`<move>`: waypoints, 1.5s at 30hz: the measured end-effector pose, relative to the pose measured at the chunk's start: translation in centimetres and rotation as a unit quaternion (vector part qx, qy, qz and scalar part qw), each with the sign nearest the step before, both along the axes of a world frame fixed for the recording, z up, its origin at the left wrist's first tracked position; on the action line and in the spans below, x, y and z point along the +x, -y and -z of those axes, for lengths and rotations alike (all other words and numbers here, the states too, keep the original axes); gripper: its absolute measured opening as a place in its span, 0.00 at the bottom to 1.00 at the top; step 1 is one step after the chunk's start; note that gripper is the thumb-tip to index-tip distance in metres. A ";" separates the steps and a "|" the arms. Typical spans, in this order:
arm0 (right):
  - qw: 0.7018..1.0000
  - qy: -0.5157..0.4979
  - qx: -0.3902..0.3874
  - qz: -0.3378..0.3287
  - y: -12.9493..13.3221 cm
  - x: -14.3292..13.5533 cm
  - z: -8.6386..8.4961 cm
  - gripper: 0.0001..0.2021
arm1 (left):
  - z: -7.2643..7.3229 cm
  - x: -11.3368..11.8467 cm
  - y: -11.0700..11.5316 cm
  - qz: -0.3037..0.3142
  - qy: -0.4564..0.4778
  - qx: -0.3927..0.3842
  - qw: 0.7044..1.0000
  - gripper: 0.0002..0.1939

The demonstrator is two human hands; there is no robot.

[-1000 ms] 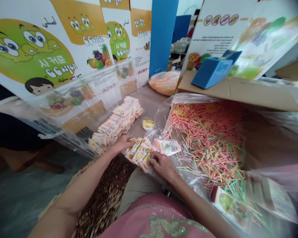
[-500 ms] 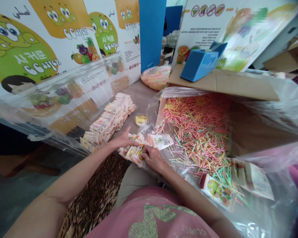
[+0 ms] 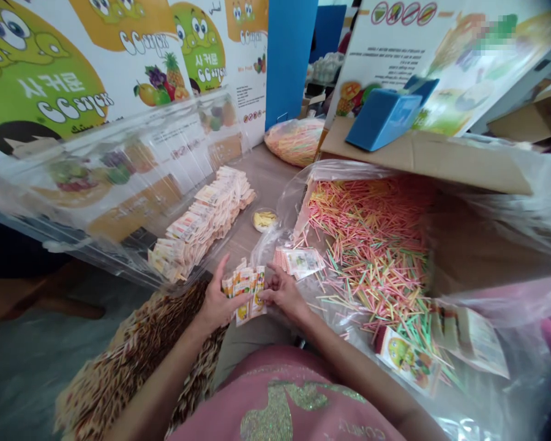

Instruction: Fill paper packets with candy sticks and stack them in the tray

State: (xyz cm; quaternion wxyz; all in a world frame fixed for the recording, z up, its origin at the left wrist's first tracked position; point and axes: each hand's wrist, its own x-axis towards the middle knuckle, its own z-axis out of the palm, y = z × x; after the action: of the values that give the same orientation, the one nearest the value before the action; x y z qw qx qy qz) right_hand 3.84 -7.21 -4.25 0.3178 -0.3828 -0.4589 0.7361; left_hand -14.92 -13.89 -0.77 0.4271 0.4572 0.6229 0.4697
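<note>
Between my hands, near the table's front edge, is a small bundle of printed packets (image 3: pixel 244 286), stood roughly upright. My left hand (image 3: pixel 221 300) grips its left side, thumb across the front and fingers behind. The fingers of my right hand (image 3: pixel 284 293) are closed on its right side. Just right of the bundle lie flat packets with red-striped ends (image 3: pixel 303 261). Behind it sits a small round dish of yellow pieces (image 3: pixel 264 220). A long row of stacked packets (image 3: pixel 206 220) leans in a clear plastic tray to the left.
An open carton lined with plastic spills coloured sticks (image 3: pixel 367 233) on the right. A blue dispenser (image 3: pixel 381 119) rests on its flap (image 3: pixel 441 156). Printed cartons (image 3: pixel 133 61) stand behind. A filled bag (image 3: pixel 296 142) lies at the back. More packets (image 3: pixel 133 349) are piled below left.
My left hand has moved down and around the bundle's left side. The packets, spread and tilted before, now stand more upright and closer together. The view has shifted slightly.
</note>
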 end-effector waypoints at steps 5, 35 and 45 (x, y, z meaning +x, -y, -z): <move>0.988 -0.055 -0.037 -0.143 0.0 -0.4 -3.3 0.26 | 0.0 -0.1 3.3 -0.029 -0.030 0.133 0.990 0.58; 0.943 0.092 0.230 -0.223 -8.5 -0.6 -2.0 0.56 | 6.0 -3.6 -4.0 0.035 -0.128 0.147 0.980 0.65; 0.922 0.111 0.342 -0.147 -5.7 -0.8 -5.8 0.31 | 1.8 -3.0 -3.2 0.071 -0.102 0.188 0.974 0.31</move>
State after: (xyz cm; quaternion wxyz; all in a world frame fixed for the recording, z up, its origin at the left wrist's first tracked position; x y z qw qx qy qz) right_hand 3.01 -1.54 1.56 0.2643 -0.2582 -0.7661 0.5260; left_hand -17.88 -10.73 -2.55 0.3000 0.6182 0.5295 0.4974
